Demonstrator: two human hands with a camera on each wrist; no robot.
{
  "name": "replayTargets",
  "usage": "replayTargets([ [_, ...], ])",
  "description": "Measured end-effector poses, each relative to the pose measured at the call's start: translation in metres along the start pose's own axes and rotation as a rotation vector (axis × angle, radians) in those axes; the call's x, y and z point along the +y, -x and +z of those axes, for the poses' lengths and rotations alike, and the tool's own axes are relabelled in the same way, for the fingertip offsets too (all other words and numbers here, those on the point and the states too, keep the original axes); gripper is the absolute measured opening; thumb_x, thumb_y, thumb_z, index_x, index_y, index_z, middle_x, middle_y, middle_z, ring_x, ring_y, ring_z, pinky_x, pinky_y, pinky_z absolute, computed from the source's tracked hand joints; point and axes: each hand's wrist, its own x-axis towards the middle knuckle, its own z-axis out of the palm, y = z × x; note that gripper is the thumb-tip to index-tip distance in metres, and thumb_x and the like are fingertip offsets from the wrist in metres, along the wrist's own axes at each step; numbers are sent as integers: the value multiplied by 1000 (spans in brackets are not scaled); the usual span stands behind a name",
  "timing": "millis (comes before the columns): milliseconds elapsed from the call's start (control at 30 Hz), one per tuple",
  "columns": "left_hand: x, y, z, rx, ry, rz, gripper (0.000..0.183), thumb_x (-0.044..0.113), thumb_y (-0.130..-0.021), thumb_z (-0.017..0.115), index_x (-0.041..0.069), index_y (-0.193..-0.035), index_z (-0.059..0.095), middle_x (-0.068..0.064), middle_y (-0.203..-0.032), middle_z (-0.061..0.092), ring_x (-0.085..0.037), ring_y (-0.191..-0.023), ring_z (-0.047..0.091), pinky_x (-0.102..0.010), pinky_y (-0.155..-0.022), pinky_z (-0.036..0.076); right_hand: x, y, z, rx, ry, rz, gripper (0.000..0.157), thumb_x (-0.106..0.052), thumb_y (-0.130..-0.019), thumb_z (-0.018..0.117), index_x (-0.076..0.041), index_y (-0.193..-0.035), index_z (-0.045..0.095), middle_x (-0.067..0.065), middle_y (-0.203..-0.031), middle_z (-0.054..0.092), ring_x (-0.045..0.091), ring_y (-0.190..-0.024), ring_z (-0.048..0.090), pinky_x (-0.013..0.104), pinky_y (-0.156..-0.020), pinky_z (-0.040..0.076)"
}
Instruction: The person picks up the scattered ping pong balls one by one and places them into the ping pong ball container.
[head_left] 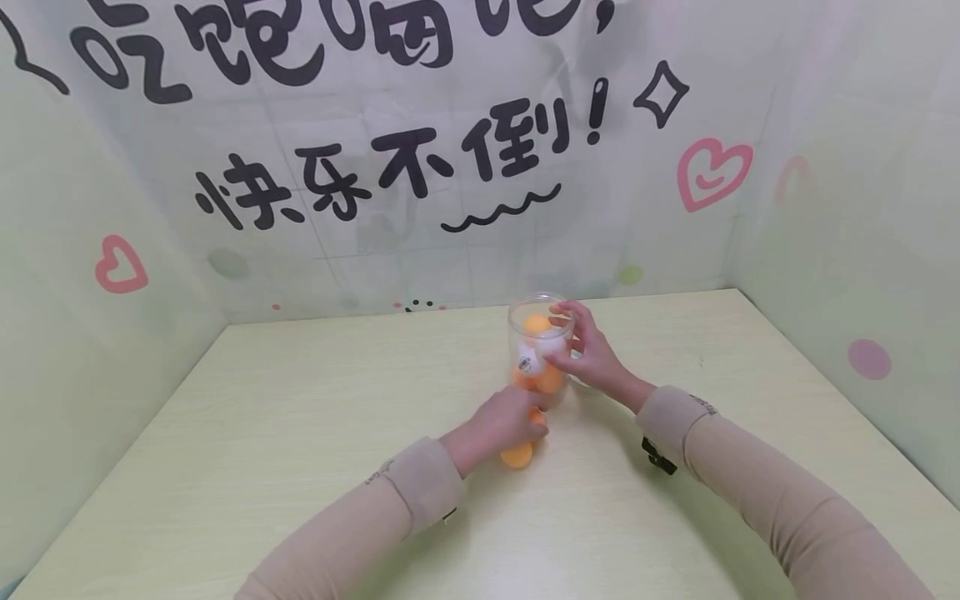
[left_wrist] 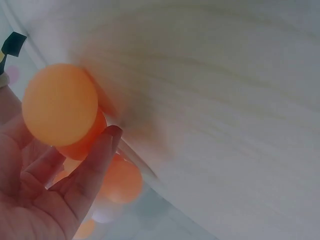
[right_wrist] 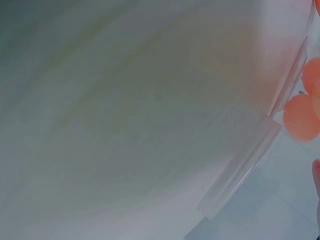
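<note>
A clear plastic jar [head_left: 542, 312] stands upright on the table, holding several orange and white ping-pong balls. My right hand [head_left: 596, 354] grips the jar from its right side, fingers around the wall near the rim. In front of the jar, my left hand [head_left: 501, 423] pinches an orange ping-pong ball [head_left: 537, 419] low over the table. In the left wrist view this ball [left_wrist: 84, 144] sits between thumb and fingers, partly hidden by a nearer orange ball [left_wrist: 60, 105]. That nearer ball [head_left: 517, 455] lies on the table just below the hand in the head view.
The pale wooden table [head_left: 315, 417] meets a back wall [head_left: 420, 267] covered with printed lettering, close behind the jar. Side walls enclose the table left and right. A white label [head_left: 525, 364] shows on the jar's front.
</note>
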Motion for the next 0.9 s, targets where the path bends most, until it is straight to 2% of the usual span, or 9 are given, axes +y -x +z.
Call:
replayTargets([
  [267, -1, 0, 1, 18, 41, 4, 24, 14, -81, 66, 7, -104, 65, 1, -74, 54, -12, -62, 48, -20, -55, 40, -22, 4, 2, -2, -15, -3, 64, 13, -77, 60, 8, -129, 22, 30, -135, 32, 45, -125, 35, 59, -95, 36],
  [533, -1, 1, -4, 33, 90, -21, 27, 16, -83, 66, 8, -109, 63, 2, -83, 58, -12, -68, 51, -20, -61, 43, 1, 0, 0, 13, -27, 1, 66, 11, -78, 63, 2, -131, 24, 28, -136, 32, 39, -127, 36, 55, -96, 38],
  [900, -2, 9, -11, 64, 79, -30, 29, 18, -83, 66, 7, -110, 63, 2, -86, 60, -13, -72, 51, -22, -64, 43, 3, 0, 1, 12, -30, -7, 69, 13, -77, 62, 2, -132, 23, 29, -136, 30, 41, -127, 35, 57, -96, 37],
])
